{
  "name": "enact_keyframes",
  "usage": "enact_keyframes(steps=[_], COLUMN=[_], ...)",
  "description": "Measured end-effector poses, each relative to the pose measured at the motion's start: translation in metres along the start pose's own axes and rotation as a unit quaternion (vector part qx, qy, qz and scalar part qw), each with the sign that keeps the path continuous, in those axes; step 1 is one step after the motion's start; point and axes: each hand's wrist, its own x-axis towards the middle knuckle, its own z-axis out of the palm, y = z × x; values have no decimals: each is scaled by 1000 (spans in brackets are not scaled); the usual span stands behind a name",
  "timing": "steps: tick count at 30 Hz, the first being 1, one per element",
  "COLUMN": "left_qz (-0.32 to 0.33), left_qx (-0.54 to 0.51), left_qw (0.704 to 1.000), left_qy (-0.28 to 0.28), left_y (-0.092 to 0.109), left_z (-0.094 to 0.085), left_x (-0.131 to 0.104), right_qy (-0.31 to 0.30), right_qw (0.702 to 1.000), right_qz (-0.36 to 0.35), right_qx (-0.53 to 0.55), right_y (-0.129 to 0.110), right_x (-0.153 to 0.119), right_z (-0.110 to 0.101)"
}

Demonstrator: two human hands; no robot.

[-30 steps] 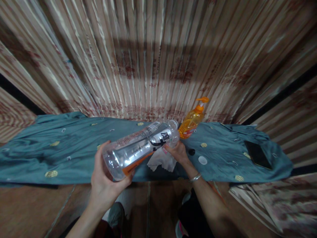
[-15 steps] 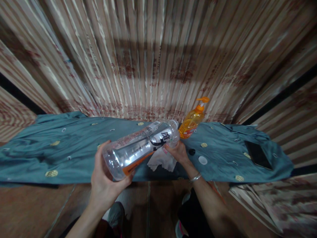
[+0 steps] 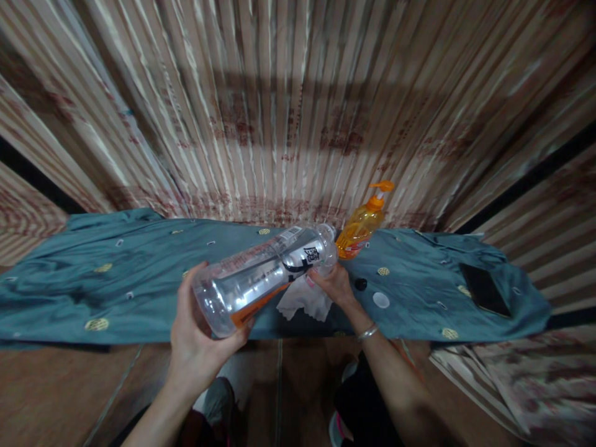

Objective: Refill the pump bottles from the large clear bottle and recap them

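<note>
A large clear plastic bottle (image 3: 261,279) with a silver and orange label lies tilted across my view, its base toward me and its neck end farther right. My left hand (image 3: 200,329) is wrapped round the base, thumb below and fingers at the far side. At the neck end, my right hand (image 3: 336,284) is closed against the bottle's shoulder; clear plastic hides part of its fingers. A small pink patch shows by those fingers. Below the bottle lies a crumpled white tissue (image 3: 305,301). An orange pump bottle (image 3: 361,230) with yellow-orange liquid stands just beyond my right hand.
A teal patterned cloth (image 3: 139,273) covers the long table. Right of my wrist lie a small black cap (image 3: 361,284) and a white disc (image 3: 380,300). Farther right rests a dark phone (image 3: 484,289). A striped curtain (image 3: 279,124) hangs behind the table.
</note>
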Motion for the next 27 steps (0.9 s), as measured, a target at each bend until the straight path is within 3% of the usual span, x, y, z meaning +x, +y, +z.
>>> enact_keyframes(steps=[4, 10, 27], left_qz=[-30, -74, -73], left_qx=[-24, -25, -14], left_qw=[999, 996, 996], left_qy=[36, -42, -46], left_y=[7, -2, -4], left_z=[5, -8, -8], left_x=[0, 1, 1], right_qy=[-14, -13, -26], right_qw=[1000, 1000, 999], right_qz=[-3, 5, 35], right_qx=[8, 19, 19], right_y=[-1, -7, -21], right_x=[0, -1, -3], right_z=[-2, -6, -13])
